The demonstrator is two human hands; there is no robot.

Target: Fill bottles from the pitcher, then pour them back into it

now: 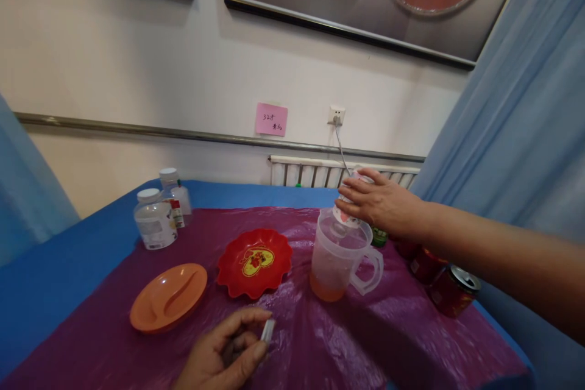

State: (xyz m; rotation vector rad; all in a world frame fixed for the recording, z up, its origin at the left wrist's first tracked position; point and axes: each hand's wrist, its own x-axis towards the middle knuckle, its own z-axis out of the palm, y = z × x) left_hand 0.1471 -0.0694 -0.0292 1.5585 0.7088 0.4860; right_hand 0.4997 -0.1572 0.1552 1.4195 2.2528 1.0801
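Observation:
My right hand [386, 202] is closed round a clear bottle with a pink-patterned label [346, 213]. The bottle is tipped neck down, and its lower end is inside the mouth of a translucent plastic jug [326, 256]. Orange liquid lies at the bottom of the jug, whose handle points right. Between thumb and forefinger, my left hand [228, 347] pinches a small white cap [267, 331] low over the table's front part. A red scalloped plate [233, 268] lies between the jug and an orange divided plate [153, 301].
Several clear jars [155, 225] with white lids stand at the back left. Red drink cans [450, 295] are on the right, beneath my right forearm. Purple plastic sheeting [301, 341] covers the blue table [55, 311]. A radiator [311, 172] is behind it.

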